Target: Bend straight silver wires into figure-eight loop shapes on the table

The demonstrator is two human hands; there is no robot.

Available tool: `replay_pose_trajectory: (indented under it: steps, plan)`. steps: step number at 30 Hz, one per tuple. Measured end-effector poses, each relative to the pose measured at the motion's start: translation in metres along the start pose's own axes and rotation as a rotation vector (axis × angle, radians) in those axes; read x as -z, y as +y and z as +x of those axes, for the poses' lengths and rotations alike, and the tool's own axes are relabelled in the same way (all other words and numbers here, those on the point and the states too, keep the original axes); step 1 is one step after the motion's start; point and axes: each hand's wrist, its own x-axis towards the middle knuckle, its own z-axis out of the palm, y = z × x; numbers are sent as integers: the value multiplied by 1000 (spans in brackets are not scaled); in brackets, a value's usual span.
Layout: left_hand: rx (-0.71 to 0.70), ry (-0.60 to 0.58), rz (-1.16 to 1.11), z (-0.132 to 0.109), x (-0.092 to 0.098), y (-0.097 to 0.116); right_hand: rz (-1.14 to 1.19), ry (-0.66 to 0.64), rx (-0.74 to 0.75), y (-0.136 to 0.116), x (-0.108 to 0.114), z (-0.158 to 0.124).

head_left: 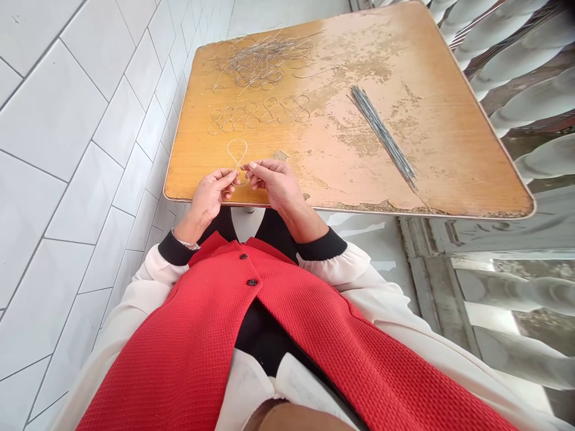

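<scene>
A thin wire (237, 143) bent in a figure-eight shape is held between my two hands above the table's near edge. My left hand (214, 188) pinches it near the crossing. From the other side, the fingertips of my right hand (275, 179) close on the wire at its lower loop, which they partly hide. Beyond my hands lies a row of several wire figure-eights (260, 114). Farther back is a loose tangle of wires (265, 60). A tight bundle of straight grey wires (384, 137) rests slantwise to the right.
The wooden table (431, 72) has a worn, peeling surface and rounded corners. A white tiled wall (81, 149) runs along its left side. White balusters (539, 102) stand along the right.
</scene>
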Motion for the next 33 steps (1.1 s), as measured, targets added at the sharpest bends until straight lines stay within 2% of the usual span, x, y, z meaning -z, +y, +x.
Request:
replay_pose_trajectory:
  steps: [7,15,20,25,28,33]
  plan:
    - [70,-5,44,2,-1,3,-58,-36,-2,-4,-1,10]
    - [48,-36,79,9,-6,6,-96,-21,52,-1,4,20]
    - [62,-9,120,19,-8,16,-56,-36,1,-9,10,34]
    - [-3,20,299,40,-3,30,-95,-23,-59,-20,13,57]
    - [16,2,439,53,0,38,-174,-33,-84,-24,11,72]
    - [9,26,635,71,17,46,-326,-124,-212,-23,-7,103]
